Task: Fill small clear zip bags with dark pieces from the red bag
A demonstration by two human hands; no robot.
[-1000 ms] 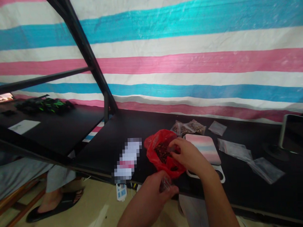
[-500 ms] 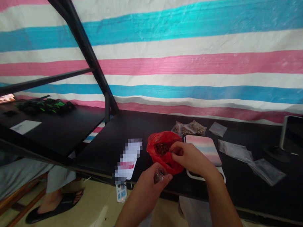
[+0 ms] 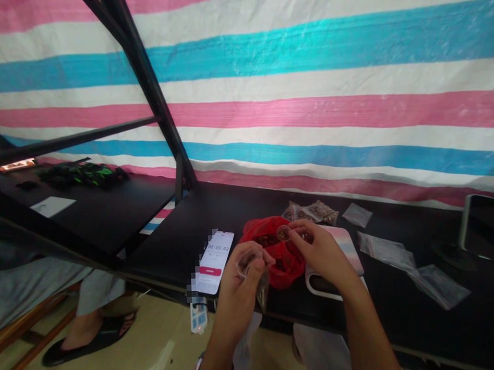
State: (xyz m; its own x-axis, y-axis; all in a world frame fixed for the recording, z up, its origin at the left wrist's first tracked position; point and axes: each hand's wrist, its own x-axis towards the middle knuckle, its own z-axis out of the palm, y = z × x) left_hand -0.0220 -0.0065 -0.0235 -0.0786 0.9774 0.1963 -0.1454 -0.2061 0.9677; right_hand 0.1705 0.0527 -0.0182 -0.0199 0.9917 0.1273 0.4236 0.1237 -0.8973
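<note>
Small round brown disc point(image 3: 284, 233), pinched at its edge between thumb and forefinger of the right hand point(image 3: 324, 255), just above the mouth of a crumpled red plastic bag point(image 3: 288, 272) holding dark dried pieces point(image 3: 268, 240). Left hand point(image 3: 238, 282) curled in a pinch on a small clear plastic bag point(image 3: 261, 288), its top gathered between thumb and fingers, the rest hanging below. Disc probably light and thin, maybe brittle (material too small to tell): best taken by the rim, with gentle pressure. Clear bag limp and slippery, so safest held at the mouth; red bag soft and thin, easiest gripped by a gathered fold. Just left of the hands, a phone point(image 3: 214, 261) showing timer digits on a black table point(image 3: 164, 247). Since the earlier frame: right hand up out of the red bag's opening, disc newly in view, left hand slightly higher.
</note>
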